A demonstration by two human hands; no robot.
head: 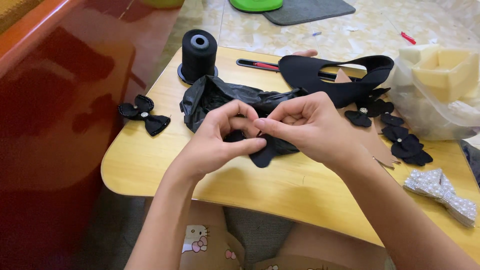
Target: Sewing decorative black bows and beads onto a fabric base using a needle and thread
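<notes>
Both of my hands meet over the middle of a small wooden table [150, 165]. My left hand [220, 135] and my right hand [305, 125] pinch a small black fabric piece [263, 156] between fingertips and thumbs; its rounded end hangs below my fingers. Just behind my hands lies a crumpled black plastic bag [215, 95]. What sits between my right fingertips is too small to tell.
A black thread spool [199, 52] stands at the back. A finished black bow [144, 114] lies at left, several black bows [400, 137] and a pearl bow [442, 192] at right. A black shoe upper [335, 75], foam blocks in plastic [445, 70] and a red cabinet [60, 100] surround the table.
</notes>
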